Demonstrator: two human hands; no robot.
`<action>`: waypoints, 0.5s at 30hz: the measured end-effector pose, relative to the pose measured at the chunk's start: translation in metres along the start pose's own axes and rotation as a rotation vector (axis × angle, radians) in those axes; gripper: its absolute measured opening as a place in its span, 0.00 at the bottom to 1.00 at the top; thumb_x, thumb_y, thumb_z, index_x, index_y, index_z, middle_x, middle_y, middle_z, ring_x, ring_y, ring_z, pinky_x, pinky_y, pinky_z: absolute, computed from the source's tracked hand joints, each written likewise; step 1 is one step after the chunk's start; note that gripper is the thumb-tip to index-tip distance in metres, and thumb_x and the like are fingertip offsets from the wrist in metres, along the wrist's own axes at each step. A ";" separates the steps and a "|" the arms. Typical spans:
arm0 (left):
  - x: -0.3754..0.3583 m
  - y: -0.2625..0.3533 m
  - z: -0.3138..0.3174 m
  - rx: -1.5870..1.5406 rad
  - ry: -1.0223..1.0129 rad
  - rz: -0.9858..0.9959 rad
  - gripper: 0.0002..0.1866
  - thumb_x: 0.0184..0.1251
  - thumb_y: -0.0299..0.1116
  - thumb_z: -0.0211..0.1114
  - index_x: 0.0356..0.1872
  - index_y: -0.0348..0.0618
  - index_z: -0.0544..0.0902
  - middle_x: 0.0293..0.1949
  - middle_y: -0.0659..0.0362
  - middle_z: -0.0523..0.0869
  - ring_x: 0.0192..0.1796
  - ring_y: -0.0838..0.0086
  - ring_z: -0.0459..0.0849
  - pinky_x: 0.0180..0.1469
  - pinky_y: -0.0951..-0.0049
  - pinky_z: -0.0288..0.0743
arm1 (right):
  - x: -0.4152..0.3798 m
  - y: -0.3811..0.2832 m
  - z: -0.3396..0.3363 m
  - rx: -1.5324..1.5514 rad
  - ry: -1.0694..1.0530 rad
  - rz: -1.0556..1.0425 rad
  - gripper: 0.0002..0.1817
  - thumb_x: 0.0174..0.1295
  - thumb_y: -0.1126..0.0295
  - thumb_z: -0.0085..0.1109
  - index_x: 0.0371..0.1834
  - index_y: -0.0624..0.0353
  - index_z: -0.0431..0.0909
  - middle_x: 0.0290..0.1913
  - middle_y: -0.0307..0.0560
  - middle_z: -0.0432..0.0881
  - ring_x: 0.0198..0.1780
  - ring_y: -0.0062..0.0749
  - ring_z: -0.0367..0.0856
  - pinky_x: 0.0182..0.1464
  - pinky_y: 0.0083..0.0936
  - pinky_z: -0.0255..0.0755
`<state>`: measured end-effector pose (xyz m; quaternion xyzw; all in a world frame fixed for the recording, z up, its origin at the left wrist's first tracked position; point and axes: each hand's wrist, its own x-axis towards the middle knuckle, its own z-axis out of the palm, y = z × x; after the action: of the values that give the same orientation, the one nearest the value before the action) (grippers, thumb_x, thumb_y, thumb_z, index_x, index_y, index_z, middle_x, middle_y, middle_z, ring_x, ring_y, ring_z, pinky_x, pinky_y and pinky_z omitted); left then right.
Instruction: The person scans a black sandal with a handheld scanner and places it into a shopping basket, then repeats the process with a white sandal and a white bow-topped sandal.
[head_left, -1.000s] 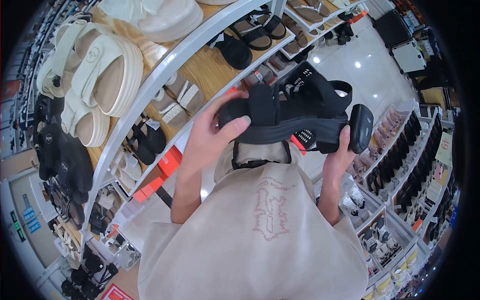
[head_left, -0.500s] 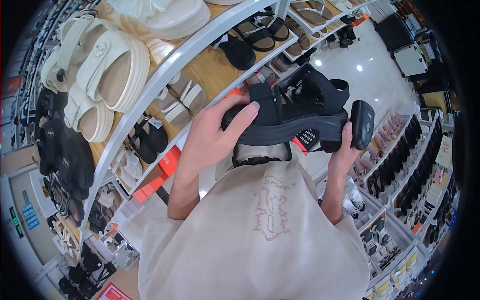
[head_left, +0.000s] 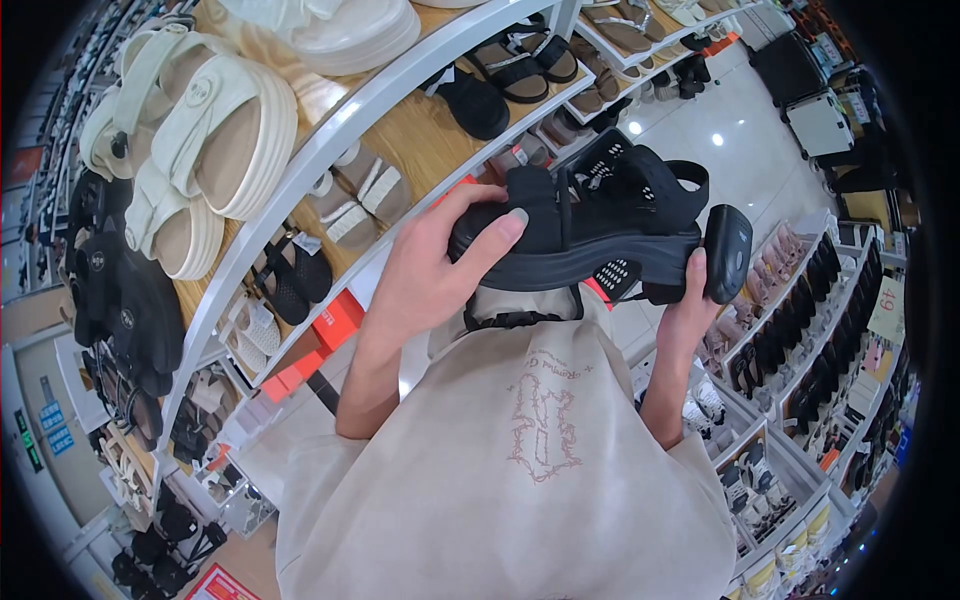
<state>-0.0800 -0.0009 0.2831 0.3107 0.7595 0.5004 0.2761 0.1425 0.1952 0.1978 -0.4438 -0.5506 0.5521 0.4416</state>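
A black platform sandal [head_left: 590,256] with wide straps is held up in front of my chest, its side turned to me. My left hand [head_left: 440,250] is closed around its toe end, thumb over the front strap. At the heel end, my right hand [head_left: 693,305] is closed with the thumb raised; its other fingers are hidden. A glossy black rounded piece [head_left: 728,255] sits just right of that thumb, and I cannot make out what it is. Behind the sandal shows a black surface with white dots [head_left: 616,273], partly covered.
Wooden shelves with white edging [head_left: 262,232] stand close on the left, bearing cream sandals [head_left: 232,130], black sandals [head_left: 125,310] and several others. Orange boxes [head_left: 337,322] lie below. Rows of shoes on racks [head_left: 800,320] fill the right side. Shiny floor tiles [head_left: 690,120] lie ahead.
The sandal and both hands have shifted slightly right, with the heel strap tipping a little. My grip on the sandal looks the same.
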 end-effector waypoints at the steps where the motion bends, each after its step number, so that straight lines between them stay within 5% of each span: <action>1: 0.000 0.000 0.000 0.015 -0.014 -0.008 0.26 0.72 0.50 0.67 0.56 0.36 0.81 0.40 0.52 0.88 0.41 0.74 0.84 0.46 0.72 0.76 | 0.000 0.001 -0.002 0.012 -0.011 -0.009 0.26 0.71 0.65 0.64 0.68 0.64 0.70 0.57 0.46 0.79 0.56 0.28 0.81 0.61 0.30 0.76; 7: 0.003 -0.009 0.017 -0.445 0.042 -0.003 0.27 0.67 0.39 0.74 0.60 0.34 0.77 0.60 0.54 0.81 0.59 0.75 0.79 0.61 0.74 0.73 | -0.004 0.001 -0.009 0.013 -0.123 -0.055 0.30 0.72 0.69 0.63 0.73 0.65 0.65 0.65 0.50 0.76 0.62 0.33 0.79 0.66 0.32 0.74; 15: 0.004 -0.016 0.022 -0.393 0.045 -0.017 0.30 0.60 0.39 0.79 0.58 0.34 0.77 0.60 0.53 0.81 0.57 0.74 0.81 0.61 0.72 0.75 | -0.008 -0.011 -0.001 0.055 -0.114 -0.032 0.27 0.69 0.62 0.67 0.67 0.64 0.75 0.61 0.46 0.81 0.62 0.31 0.78 0.68 0.33 0.68</action>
<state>-0.0697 0.0100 0.2605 0.2333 0.6558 0.6434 0.3188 0.1448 0.1881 0.2088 -0.3904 -0.5665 0.5844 0.4302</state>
